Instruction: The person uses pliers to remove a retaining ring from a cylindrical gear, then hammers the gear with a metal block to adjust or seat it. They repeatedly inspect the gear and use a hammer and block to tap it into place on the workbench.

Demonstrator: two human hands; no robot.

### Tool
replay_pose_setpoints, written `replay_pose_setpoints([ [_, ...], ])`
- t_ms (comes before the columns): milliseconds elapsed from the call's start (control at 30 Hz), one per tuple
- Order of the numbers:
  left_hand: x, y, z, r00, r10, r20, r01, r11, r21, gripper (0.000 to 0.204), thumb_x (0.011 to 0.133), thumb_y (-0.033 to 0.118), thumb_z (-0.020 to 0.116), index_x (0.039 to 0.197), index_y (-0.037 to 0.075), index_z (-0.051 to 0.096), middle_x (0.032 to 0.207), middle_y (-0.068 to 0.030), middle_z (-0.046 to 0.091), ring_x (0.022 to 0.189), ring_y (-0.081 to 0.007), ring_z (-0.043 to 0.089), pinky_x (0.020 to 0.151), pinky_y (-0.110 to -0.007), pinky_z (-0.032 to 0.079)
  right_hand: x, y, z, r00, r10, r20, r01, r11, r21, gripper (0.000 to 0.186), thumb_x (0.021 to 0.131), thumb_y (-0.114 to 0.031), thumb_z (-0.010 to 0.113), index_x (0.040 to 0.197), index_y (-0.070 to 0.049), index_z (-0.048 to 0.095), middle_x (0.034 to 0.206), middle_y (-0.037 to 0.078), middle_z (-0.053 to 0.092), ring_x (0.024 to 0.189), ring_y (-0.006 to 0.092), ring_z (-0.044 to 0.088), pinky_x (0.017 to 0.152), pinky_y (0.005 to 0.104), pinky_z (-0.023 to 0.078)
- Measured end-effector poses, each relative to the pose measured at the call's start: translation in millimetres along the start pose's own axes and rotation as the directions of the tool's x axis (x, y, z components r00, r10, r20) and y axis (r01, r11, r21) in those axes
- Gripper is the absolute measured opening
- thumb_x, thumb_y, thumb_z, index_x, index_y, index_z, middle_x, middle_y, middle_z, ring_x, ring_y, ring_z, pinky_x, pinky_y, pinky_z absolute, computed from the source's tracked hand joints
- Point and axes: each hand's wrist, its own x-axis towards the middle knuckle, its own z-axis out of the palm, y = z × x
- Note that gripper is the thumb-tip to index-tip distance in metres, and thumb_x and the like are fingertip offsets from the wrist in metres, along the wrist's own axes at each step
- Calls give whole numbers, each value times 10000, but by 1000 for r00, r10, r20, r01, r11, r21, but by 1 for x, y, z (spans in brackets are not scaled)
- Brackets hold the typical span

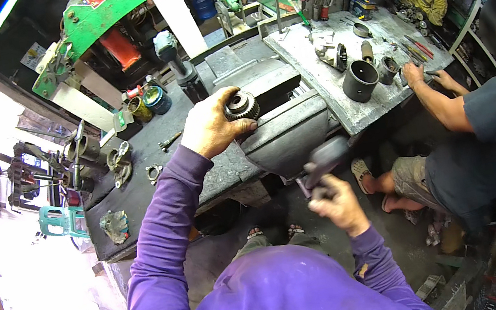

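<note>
My left hand [212, 125] grips a dark toothed metal gear [241, 104] and holds it against the top of a big grey bench vise [285, 125]. My right hand [337, 202] is closed round the handle of a hammer [321, 167], whose blurred grey head hangs in front of the vise, lower right of the gear. Both my sleeves are purple.
A dark, greasy workbench [138, 183] holds paint tins [156, 99], flanges and a bolt. A second bench [345, 78] at the right carries metal sleeves and tools; another person [481, 141] sits there with hands on it. A green press frame [107, 13] stands behind.
</note>
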Motion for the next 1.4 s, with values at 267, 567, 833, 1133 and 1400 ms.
replay_pose_setpoints([
  [267, -2, -9, 8, 996, 87, -20, -86, 996, 39, 778, 667, 339, 969, 1331, 56, 677, 1178, -193, 738, 1113, -379, 691, 1005, -442, 543, 20, 140, 39, 882, 356, 309, -182, 861, -474, 854, 938, -168, 738, 1677, -165, 309, 1511, 229, 576, 1032, 263, 643, 922, 382, 541],
  [567, -24, -7, 47, 965, -126, -229, 82, 978, -192, 874, 725, 149, 914, 1505, 41, 536, 1393, -181, 624, 1312, -308, 593, 1160, -409, 444, -45, 212, -137, 756, 310, -577, -583, 720, -377, 465, 902, -181, 766, 1304, 39, 686, 1115, 205, 761, 1038, 268, 712, 942, 371, 551],
  [833, -29, -16, 85, 916, -264, -301, -9, 738, -674, 1003, 775, 68, 875, 1616, 6, 333, 1444, -150, 571, 1328, -254, 583, 1166, -399, 448, 20, 92, -178, 397, -398, -827, -147, 862, -485, 167, 936, -121, 697, 1041, 7, 711, 963, 182, 758, 885, 315, 736, 820, 409, 571],
  [1133, -30, -11, 84, 912, -292, -290, -22, 670, -742, 1142, 758, 124, 928, 1661, 54, 232, 1399, -129, 578, 1298, -241, 591, 1138, -383, 471, 230, 54, -131, 906, -397, -151, 30, 414, -910, 290, 912, -196, 711, 1130, -9, 673, 1106, 227, 671, 1102, 423, 637, 976, 513, 510],
  [1400, -28, -5, 81, 883, -372, -287, 47, 677, -734, 1198, 685, 120, 919, 1662, 49, 230, 1369, -131, 599, 1270, -246, 604, 1130, -387, 475, 387, 43, -110, 979, 25, -203, -199, 352, -915, 599, 939, -290, 736, 1406, 25, 530, 1256, 261, 714, 1183, 414, 698, 1021, 500, 549],
])
